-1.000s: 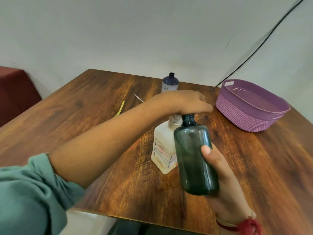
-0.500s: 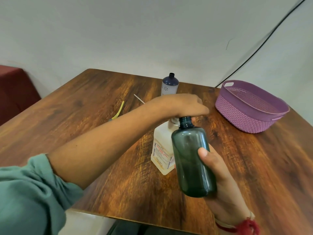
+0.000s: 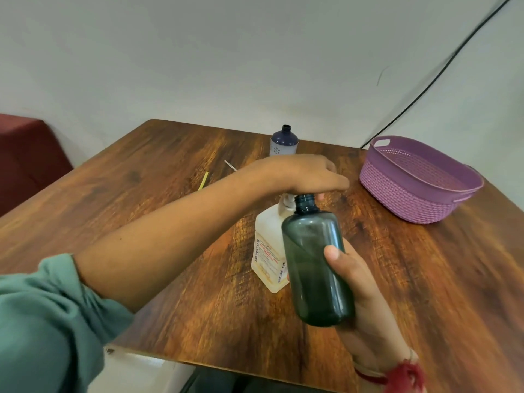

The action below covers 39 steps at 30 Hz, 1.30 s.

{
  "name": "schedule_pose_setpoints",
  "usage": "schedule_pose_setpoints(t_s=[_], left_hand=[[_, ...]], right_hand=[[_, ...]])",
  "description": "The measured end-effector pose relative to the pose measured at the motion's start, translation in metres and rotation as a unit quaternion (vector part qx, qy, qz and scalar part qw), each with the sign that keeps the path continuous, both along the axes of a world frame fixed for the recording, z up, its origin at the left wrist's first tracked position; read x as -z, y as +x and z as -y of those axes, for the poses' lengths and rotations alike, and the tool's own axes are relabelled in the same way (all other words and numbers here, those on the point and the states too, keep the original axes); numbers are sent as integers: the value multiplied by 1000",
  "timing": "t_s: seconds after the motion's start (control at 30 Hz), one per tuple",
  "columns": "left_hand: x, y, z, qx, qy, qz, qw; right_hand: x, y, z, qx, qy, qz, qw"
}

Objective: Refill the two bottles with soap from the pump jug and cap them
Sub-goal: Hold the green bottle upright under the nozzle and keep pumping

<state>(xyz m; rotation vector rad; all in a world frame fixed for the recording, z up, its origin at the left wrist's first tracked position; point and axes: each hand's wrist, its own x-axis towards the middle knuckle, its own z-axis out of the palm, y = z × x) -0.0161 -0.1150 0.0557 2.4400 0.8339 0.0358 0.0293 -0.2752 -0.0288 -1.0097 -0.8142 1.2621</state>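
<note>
dark green bottle (image 3: 314, 265): translucent, uncapped, held off the desk (image 3: 158, 165) in right grip (image 3: 365, 302), leaning slightly left, mouth just beside the pump | pump jug (image 3: 269, 251): whitish, square, labelled, upright on desk, pump top under left grip (image 3: 309, 174) | blue-and-white bottle (image 3: 284, 141): uncapped, upright, far desk edge

A wooden table (image 3: 425, 279) carries a purple basket (image 3: 419, 191) near its far right corner (woven-look walls, a handle slot in the rim). Toward the far edge, left of the middle, lie a yellow strip (image 3: 203, 180) and, near it, a thin white stick (image 3: 230, 165). A black cable (image 3: 442, 69) runs down the wall (image 3: 198, 52) to the basket's corner. A red seat (image 3: 28, 154) stands beyond the left edge.
</note>
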Motion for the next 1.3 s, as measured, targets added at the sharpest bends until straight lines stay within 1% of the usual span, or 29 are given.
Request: schedule_pose_setpoints(t_s=[0.07, 0.13, 0.17, 0.23, 0.3, 0.43, 0.53, 0.57, 0.6, 0.7, 0.73, 0.83, 0.93, 1.0, 1.03, 1.1, 1.13, 1.2, 1.3], left_hand=[[-4, 1, 0, 10, 14, -32, 999], [-4, 2, -1, 17, 20, -20, 999], [-2, 2, -1, 15, 9, 0, 1000], [2, 2, -1, -5, -46, 36, 998], [6, 2, -2, -17, -86, 35, 996], [2, 3, 1, 3, -61, -6, 998], [-7, 3, 0, 28, 7, -65, 997], [-8, 3, -1, 28, 21, -68, 997], [-7, 4, -3, 25, 19, -57, 998], [4, 5, -3, -5, -67, 14, 998], [6, 5, -3, -10, -76, 17, 997], [7, 6, -3, 2, -60, -10, 998], [-4, 8, -4, 27, 3, -57, 998], [-6, 9, -6, 35, 32, -51, 998], [-5, 9, -6, 35, 17, -33, 999], [2, 8, -6, 24, -59, -6, 998], [6, 8, -6, 17, -84, -3, 996], [11, 7, -4, 13, -86, -9, 996], [-1, 6, -4, 31, -29, -51, 998]], right_hand=[[-2, 1, 0, 2, 4, -3, 1000], [-3, 3, 0, 0, 7, -5, 1000], [-2, 4, 0, -1, 8, -3, 1000], [-1, 3, 0, -2, 9, -2, 1000], [2, 2, -1, -3, 8, -8, 1000], [2, 0, 0, -1, 8, -7, 1000], [-2, 1, 2, -3, 16, -2, 1000], [-3, 2, 2, -3, 18, -1, 1000], [-3, 2, 1, -4, 18, 0, 1000], [1, 2, -1, 1, 5, 5, 1000], [3, 2, -1, 4, 1, 7, 1000], [5, 1, -2, 4, 1, 5, 1000], [-1, 4, 0, -2, 14, -7, 1000], [-4, 6, 0, -9, 20, -13, 1000], [-4, 6, -1, -11, 20, -9, 1000], [-1, 5, -2, -7, 10, -2, 1000], [2, 5, -3, -5, 6, -2, 1000], [5, 3, -2, -2, 1, -4, 1000], [2, 3, 0, -1, 9, -4, 1000]])
